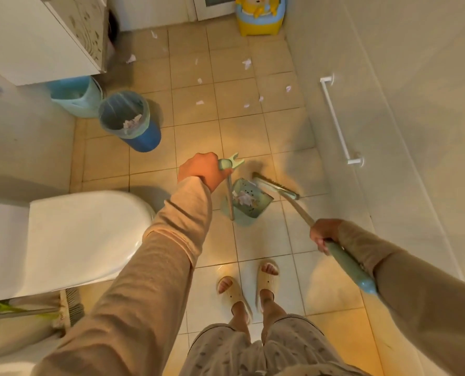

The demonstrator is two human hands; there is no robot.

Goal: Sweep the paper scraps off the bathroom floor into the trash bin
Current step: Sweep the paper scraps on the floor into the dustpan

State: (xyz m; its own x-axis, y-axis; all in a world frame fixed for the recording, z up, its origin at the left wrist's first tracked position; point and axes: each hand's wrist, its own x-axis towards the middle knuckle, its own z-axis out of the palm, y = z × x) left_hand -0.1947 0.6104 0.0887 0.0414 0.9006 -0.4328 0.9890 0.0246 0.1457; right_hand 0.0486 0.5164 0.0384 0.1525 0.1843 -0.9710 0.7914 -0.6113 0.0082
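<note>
My left hand (203,170) grips the top of the upright handle of a pale green dustpan (249,203), which rests on the tiled floor and holds several paper scraps. My right hand (324,236) grips the green handle of a broom (276,185); its brush head lies on the floor right beside the pan's far edge. Several white paper scraps (246,63) lie scattered on the tiles further ahead. The blue trash bin (129,120), lined with a clear bag, stands to the left with some paper inside.
A white toilet (71,240) sits at my left, a second light blue bin (75,95) under a white cabinet (36,39). A child's yellow potty (260,14) stands at the far wall. A white wall with a towel rail (337,123) runs along the right. My slippered feet (249,286) are below.
</note>
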